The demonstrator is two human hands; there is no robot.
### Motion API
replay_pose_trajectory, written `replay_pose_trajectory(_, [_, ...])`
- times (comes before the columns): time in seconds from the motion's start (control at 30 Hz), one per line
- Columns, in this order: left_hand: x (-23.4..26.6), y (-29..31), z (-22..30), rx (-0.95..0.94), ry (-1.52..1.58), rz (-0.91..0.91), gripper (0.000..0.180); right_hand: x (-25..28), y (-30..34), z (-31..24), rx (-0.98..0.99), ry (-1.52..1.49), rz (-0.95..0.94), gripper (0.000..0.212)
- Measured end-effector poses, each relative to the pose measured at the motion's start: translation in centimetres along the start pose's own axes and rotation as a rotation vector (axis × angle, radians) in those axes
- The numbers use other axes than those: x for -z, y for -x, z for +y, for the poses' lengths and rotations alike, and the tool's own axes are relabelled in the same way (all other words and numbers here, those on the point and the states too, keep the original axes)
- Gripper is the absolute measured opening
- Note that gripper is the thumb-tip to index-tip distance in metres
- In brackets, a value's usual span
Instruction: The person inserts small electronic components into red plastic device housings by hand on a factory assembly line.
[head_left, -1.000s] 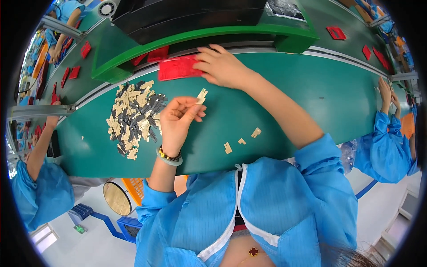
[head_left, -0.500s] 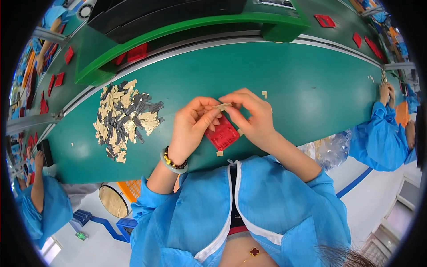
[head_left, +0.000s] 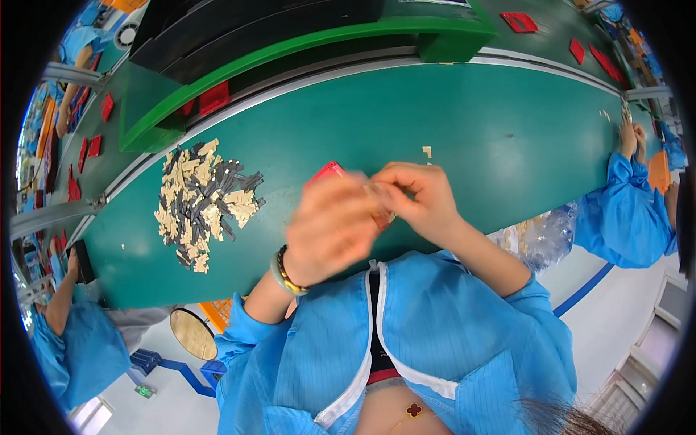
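A red plastic part shows its far corner beyond my left hand, which covers most of it. That hand is smeared by motion, so its fingers cannot be made out. Close beside it, my right hand has thumb and forefinger pinched together near the left fingers; whatever they hold is hidden. A small beige L-shaped piece lies on the green table just beyond my right hand. To the left spreads a pile of flat beige and dark grey strips.
A green-edged rack with black trays stands along the far side. Red parts lie on the surface behind it. Co-workers in blue sit at left and right. A clear plastic bag hangs by the near right edge.
My left hand has turned over and swept across the red part, which it now mostly hides. The beige strip seen between my fingertips is out of sight. My right hand stays close to its place.
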State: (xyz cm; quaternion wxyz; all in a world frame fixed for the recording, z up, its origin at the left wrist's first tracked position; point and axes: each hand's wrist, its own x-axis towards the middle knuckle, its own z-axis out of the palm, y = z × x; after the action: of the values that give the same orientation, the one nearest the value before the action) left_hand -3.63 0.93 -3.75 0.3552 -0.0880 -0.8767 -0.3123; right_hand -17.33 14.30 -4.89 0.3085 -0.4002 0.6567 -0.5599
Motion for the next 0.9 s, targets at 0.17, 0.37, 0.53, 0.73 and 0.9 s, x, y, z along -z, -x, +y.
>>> replay_pose_trajectory(0.17, [-0.4,0.7,-1.0,-0.187,0.030,-0.143,0.018,5.0,0.6,3.6,0.045,0.405,0.215,0.017])
replay_pose_trajectory(0.37, [-0.8,0.9,-0.8,-0.184,-0.176,-0.026,0.023,2.1,0.2,-0.7,0.134,0.115,-0.338,0.020])
replay_pose_trajectory(0.53, [-1.1,1.3,-0.5,-0.165,-0.257,0.015,0.023,2.0,-0.2,-1.2,0.349,0.351,-0.287,0.023])
replay_pose_trajectory(0.73, [-1.7,1.1,-0.2,-0.117,-0.292,0.025,0.022,2.0,0.2,-1.0,0.493,0.476,-0.188,0.020])
replay_pose_trajectory(0.9, [-1.4,0.3,-0.4,0.178,-0.449,-0.106,0.023,3.0,1.7,0.9,0.436,0.865,-0.352,0.020])
